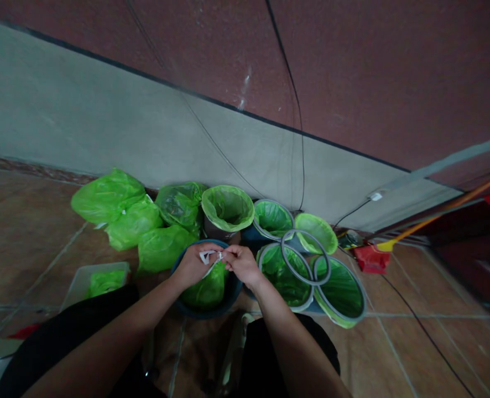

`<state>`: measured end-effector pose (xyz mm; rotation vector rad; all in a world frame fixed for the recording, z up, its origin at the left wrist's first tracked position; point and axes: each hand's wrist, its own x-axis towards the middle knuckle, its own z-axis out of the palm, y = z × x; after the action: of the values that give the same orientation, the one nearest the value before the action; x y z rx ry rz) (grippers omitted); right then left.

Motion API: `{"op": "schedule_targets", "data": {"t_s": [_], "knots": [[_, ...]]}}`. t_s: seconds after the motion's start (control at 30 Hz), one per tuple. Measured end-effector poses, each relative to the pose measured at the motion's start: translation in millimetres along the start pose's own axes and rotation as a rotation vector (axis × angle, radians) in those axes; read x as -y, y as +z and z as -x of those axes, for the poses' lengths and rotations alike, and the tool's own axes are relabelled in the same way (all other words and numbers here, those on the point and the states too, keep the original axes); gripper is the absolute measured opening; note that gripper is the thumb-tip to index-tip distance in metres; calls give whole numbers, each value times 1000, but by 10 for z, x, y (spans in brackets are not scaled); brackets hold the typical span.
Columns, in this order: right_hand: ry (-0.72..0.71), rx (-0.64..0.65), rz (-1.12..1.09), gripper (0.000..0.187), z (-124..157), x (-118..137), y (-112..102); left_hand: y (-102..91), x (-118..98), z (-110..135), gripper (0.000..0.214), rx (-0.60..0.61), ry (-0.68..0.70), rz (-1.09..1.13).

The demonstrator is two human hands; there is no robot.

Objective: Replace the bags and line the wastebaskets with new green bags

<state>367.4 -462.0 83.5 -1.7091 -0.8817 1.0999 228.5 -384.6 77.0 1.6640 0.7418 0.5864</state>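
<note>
Both hands meet over a dark blue bin (pixel 233 296) that stands on the floor between my knees. In it sits a green garbage bag (pixel 207 290). A white drawstring (pixel 206 256) runs from the top of this bag up to my fingers. My left hand (pixel 195 264) is closed on the drawstring, with a loop of it standing out. My right hand (pixel 241 264) pinches the drawstring close beside the left fingertips. The exact crossing of the strip between the fingers is too small to make out.
Several filled green bags (pixel 108 196) lie at the left by the wall. Several bins lined with green bags (pixel 228 207) stand to the right, a loose grey ring (pixel 284 254) across two. A clear tub (pixel 77 284) holds green bags. A red dustpan (pixel 371 260) lies far right near a black cable (pixel 427 331).
</note>
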Motion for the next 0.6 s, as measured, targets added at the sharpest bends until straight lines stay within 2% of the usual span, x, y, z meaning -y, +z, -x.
{"op": "schedule_targets", "data": {"t_s": [0.07,0.17,0.27,0.4,0.6], "knots": [[-68,-35,177,17,5,19,-10,-14,-9,-4,23,0,-15,-44],[-193,-112,562,18,24,72,-52,-51,10,-2,21,-18,-12,-190],[-139,-194,810,19,29,80,-107,-94,72,2,20,-37,-41,-454],[-22,-250,920,18,17,6,-158,-132,155,-9,22,-23,-166,-744],[-36,-216,913,22,45,28,-200,-156,243,-58,27,92,-265,-771]]}}
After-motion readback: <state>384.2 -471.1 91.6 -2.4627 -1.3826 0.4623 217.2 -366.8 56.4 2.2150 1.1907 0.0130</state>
